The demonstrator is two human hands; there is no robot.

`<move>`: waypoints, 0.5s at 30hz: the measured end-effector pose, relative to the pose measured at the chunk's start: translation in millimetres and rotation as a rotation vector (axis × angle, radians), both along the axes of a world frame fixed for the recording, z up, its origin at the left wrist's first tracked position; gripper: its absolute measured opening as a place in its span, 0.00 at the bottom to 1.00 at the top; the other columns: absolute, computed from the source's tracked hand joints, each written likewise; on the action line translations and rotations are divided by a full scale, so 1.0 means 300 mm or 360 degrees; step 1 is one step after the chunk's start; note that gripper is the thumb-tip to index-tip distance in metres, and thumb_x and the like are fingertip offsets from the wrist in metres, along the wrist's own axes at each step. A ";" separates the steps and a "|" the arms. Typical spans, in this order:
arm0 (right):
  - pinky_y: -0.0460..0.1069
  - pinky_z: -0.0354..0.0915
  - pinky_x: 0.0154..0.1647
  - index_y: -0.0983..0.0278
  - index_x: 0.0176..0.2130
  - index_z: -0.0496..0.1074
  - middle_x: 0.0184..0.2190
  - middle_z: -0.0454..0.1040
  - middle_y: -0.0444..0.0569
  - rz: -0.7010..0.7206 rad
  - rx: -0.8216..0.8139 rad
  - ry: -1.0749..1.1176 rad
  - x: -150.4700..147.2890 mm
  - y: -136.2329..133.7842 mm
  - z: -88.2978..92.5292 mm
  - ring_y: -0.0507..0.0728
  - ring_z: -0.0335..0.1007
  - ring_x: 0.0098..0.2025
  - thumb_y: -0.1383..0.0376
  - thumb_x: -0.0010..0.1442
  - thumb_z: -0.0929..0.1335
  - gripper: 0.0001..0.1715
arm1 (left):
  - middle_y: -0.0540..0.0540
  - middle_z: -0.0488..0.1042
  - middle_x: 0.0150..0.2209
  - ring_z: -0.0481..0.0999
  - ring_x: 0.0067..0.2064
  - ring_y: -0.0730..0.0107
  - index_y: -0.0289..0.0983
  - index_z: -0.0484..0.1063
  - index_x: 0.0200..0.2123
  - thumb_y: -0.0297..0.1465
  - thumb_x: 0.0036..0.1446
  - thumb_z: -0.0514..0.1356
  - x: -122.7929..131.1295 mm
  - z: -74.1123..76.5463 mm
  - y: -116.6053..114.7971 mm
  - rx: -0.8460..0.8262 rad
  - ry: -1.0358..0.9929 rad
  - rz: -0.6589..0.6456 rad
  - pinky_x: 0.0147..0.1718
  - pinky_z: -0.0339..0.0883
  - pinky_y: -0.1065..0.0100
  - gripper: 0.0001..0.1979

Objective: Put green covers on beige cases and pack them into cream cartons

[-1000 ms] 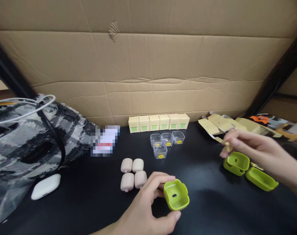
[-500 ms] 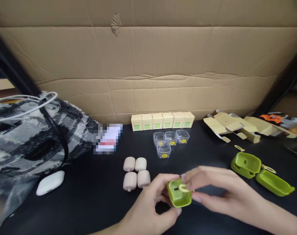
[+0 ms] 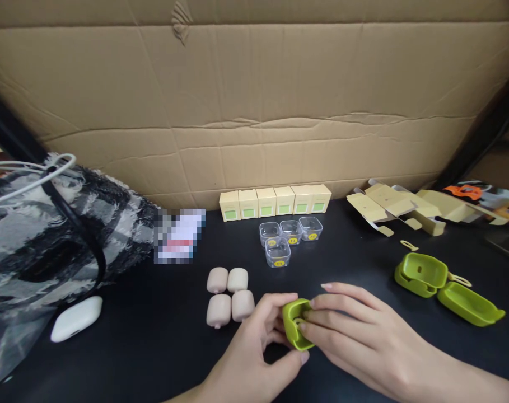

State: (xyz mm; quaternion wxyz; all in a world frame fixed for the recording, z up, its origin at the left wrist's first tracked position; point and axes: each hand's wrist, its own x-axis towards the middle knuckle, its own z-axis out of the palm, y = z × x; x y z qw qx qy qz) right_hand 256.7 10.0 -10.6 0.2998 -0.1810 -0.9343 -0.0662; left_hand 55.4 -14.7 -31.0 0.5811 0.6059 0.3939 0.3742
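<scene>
A small green plastic cup (image 3: 290,332) with rounded corners is gripped by my left hand (image 3: 254,350), thumb on the near side and fingers around the far side, its opening tilted towards me. My right hand (image 3: 359,330) reaches fingertips into the cup, pinching a pale yellow loop (image 3: 298,321). The fingers hide most of the loop and the cup's right side. Off to the right lie another green cup (image 3: 420,274) with a slot in its floor, a shallow green piece (image 3: 468,305) with a pointed tip, and a loose yellow loop (image 3: 409,245).
Several pale pink and cream rounded pieces (image 3: 219,309) sit left of my hands. Beyond are several clear square cups (image 3: 278,254) and a row of small yellow boxes (image 3: 266,203). Flattened cartons (image 3: 388,204) lie back right, a white case (image 3: 76,319) left. A cardboard wall (image 3: 254,112) stands behind.
My right fingers have pushed the yellow loop down inside the green cup, and the cup has turned in my left hand. The whole view has shifted slightly.
</scene>
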 end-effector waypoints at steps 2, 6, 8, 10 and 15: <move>0.52 0.61 0.59 0.65 0.49 0.73 0.37 0.80 0.45 0.0001 0.0026 -0.0005 0.000 0.000 -0.006 0.54 0.73 0.44 0.68 0.70 0.56 0.19 | 0.46 0.75 0.46 0.77 0.47 0.68 0.40 0.62 0.50 0.18 0.50 0.60 -0.001 0.002 -0.001 -0.0013 -0.0001 0.0001 0.45 0.72 0.66 0.24; 0.51 0.58 0.60 0.64 0.48 0.74 0.38 0.80 0.45 -0.0005 0.0059 -0.0050 -0.002 -0.001 -0.004 0.54 0.73 0.44 0.69 0.71 0.51 0.25 | 0.46 0.74 0.46 0.76 0.48 0.67 0.40 0.62 0.50 0.19 0.51 0.59 -0.003 0.002 -0.004 -0.0025 -0.0001 -0.0023 0.45 0.71 0.66 0.24; 0.51 0.58 0.61 0.64 0.48 0.74 0.38 0.80 0.45 -0.0016 0.0120 -0.0067 -0.002 -0.005 -0.002 0.54 0.73 0.45 0.70 0.71 0.50 0.28 | 0.45 0.74 0.47 0.76 0.48 0.67 0.39 0.62 0.51 0.19 0.51 0.59 -0.004 0.002 -0.004 -0.0021 0.0008 -0.0031 0.45 0.71 0.66 0.24; 0.51 0.55 0.62 0.65 0.47 0.75 0.38 0.80 0.46 -0.0048 0.0198 -0.0071 -0.004 -0.012 -0.004 0.55 0.73 0.45 0.70 0.70 0.49 0.29 | 0.45 0.74 0.47 0.76 0.49 0.67 0.40 0.61 0.50 0.18 0.51 0.59 -0.003 0.002 -0.004 -0.0009 0.0010 -0.0034 0.46 0.71 0.66 0.24; 0.51 0.53 0.62 0.63 0.42 0.77 0.35 0.81 0.46 -0.0135 0.0254 -0.0056 -0.021 -0.032 -0.009 0.56 0.73 0.42 0.71 0.70 0.48 0.32 | 0.46 0.74 0.48 0.76 0.48 0.68 0.40 0.62 0.49 0.19 0.52 0.59 0.001 0.001 -0.004 0.0007 0.0017 -0.0039 0.45 0.71 0.67 0.22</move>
